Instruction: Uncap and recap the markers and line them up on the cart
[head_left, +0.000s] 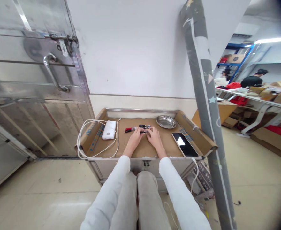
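Note:
My left hand (135, 138) and my right hand (154, 137) meet over the middle of a cardboard-lined cabinet top (142, 150). Between their fingertips lies a short dark pen (143, 131), with the fingers of both hands closed on its ends. Just beyond them another black pen (144, 126) rests on the cardboard. A red pen (130, 129) lies left of my left fingertips, partly hidden by them. Small details of the pens are too tiny to make out.
A white power bank (109, 130) with a looped white cable (117, 145) lies left. At right are a round metal dish (166, 122) and a phone (185, 144). A tall grey patterned roll (206, 80) leans beside the cabinet. Two people sit in the right background.

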Demonstrator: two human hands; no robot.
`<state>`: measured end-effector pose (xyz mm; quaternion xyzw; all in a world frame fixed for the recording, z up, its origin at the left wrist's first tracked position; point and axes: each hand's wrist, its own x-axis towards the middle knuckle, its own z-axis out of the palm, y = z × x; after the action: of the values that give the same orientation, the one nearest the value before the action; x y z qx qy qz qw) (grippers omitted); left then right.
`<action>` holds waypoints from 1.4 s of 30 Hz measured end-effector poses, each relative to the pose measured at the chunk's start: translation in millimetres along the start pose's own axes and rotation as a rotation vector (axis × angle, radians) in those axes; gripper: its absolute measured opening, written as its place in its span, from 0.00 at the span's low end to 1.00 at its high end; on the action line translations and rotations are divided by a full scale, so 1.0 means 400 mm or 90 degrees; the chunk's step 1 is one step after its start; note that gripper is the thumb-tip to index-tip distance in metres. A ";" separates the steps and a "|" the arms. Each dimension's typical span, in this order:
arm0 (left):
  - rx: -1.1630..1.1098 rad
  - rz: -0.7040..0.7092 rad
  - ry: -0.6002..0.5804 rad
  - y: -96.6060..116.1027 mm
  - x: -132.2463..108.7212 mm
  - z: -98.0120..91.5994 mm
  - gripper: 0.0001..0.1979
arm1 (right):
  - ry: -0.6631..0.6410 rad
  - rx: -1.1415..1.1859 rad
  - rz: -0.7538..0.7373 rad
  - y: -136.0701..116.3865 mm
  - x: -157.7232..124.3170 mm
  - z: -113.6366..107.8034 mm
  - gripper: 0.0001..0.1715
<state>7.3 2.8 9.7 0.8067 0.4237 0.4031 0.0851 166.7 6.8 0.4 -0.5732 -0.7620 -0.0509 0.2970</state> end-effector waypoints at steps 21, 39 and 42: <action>-0.062 -0.011 0.192 -0.005 0.001 -0.002 0.10 | -0.001 0.178 -0.007 0.029 0.008 0.034 0.11; -0.009 0.015 0.030 -0.025 0.006 0.017 0.08 | 0.003 0.057 0.078 -0.008 -0.018 -0.015 0.14; 0.003 -0.003 -0.017 -0.027 0.003 0.020 0.09 | 0.006 0.053 0.084 -0.009 -0.022 -0.017 0.15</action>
<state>7.0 12.3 -0.1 0.8113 0.4253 0.3911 0.0896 167.6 -4.8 2.3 -0.6091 -0.7225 -0.0022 0.3271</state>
